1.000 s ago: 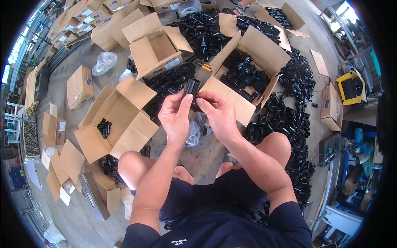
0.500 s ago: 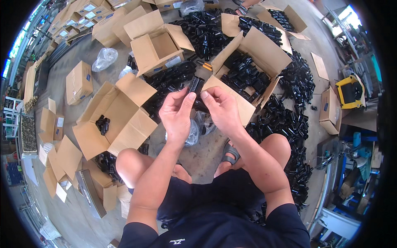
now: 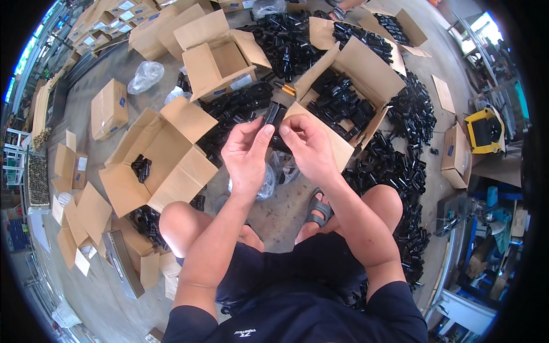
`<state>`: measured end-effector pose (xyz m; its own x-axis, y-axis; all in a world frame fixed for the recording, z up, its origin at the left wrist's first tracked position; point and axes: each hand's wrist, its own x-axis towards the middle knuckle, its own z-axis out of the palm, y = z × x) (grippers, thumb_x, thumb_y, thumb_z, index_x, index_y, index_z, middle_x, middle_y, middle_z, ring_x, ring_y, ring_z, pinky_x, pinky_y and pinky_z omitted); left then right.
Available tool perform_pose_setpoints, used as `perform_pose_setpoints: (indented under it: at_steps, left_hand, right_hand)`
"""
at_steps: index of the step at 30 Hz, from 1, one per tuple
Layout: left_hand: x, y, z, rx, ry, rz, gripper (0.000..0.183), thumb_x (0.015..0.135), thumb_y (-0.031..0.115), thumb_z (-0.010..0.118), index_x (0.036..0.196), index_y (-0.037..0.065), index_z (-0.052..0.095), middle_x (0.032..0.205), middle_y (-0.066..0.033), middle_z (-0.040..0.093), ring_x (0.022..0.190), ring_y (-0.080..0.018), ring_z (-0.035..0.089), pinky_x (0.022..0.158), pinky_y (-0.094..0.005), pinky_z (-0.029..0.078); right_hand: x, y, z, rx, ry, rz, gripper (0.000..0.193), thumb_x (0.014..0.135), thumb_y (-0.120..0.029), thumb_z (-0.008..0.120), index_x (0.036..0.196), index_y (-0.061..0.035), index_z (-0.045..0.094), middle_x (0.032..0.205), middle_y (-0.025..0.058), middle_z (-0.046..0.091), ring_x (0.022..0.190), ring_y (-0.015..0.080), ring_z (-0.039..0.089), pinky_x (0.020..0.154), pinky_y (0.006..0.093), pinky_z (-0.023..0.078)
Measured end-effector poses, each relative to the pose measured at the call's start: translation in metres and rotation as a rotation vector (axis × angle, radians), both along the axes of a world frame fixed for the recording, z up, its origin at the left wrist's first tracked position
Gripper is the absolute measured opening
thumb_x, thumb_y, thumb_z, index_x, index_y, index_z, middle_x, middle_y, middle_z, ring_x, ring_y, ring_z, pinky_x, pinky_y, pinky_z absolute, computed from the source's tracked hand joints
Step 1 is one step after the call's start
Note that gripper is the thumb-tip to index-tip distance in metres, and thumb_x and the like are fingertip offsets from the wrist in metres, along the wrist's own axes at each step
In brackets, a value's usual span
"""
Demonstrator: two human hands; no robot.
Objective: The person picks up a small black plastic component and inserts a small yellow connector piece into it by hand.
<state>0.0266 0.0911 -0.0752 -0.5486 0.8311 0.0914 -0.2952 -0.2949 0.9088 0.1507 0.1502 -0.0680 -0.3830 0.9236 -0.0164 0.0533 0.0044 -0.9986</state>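
Between my two hands is a glossy black plastic part (image 3: pixel 275 114), roughly tube-shaped and tilted up away from me. My left hand (image 3: pixel 247 150) pinches it from the left, with the thumb on top. From the right, my right hand (image 3: pixel 307 146) grips its other side with thumb and bent fingers. The fingers cover much of its lower end. Just beyond, to the right, stands an open cardboard box (image 3: pixel 366 71) with many similar black parts (image 3: pixel 337 100) inside. Another open box (image 3: pixel 166 157) on the left holds a few black parts (image 3: pixel 141 168).
Loose black parts (image 3: pixel 409 166) lie heaped on the floor to the right and ahead. An open box (image 3: pixel 220 63) stands farther off beside orange-handled pliers (image 3: pixel 285 88). Clear plastic bags (image 3: pixel 146 77) and a closed carton (image 3: pixel 110 110) lie left. A yellow-framed item (image 3: pixel 485 130) sits right.
Both hands keep their hold on the black part, which has tilted slightly. The view has shifted a little; the boxes and heaps stay as they were.
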Motion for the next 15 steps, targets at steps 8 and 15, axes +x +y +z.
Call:
perform_pose_setpoints:
  at_steps: [8, 15]
  left_hand:
    - [-0.0004, -0.0007, 0.0022, -0.027, 0.01, -0.017, 0.017, 0.096, 0.002, 0.069, 0.112, -0.003, 0.067, 0.105, -0.0084, 0.073, 0.093, -0.0093, 0.066, 0.084, -0.0241, 0.052]
    - [0.0006, 0.0012, -0.0011, -0.011, 0.02, -0.004, 0.017, 0.095, 0.002, 0.07, 0.111, -0.003, 0.067, 0.104, -0.0081, 0.073, 0.092, -0.0089, 0.065, 0.084, -0.0237, 0.052]
  right_hand:
    - [0.0015, 0.0006, -0.0012, -0.078, 0.053, 0.0, 0.018, 0.098, -0.013, 0.065, 0.099, 0.004, 0.065, 0.101, 0.0073, 0.061, 0.088, 0.014, 0.061, 0.08, 0.0302, 0.051]
    - [0.0015, 0.0023, -0.0012, 0.058, 0.034, 0.001, 0.018, 0.097, -0.014, 0.065, 0.102, 0.0032, 0.065, 0.104, 0.0084, 0.061, 0.09, 0.0154, 0.062, 0.08, 0.0306, 0.052]
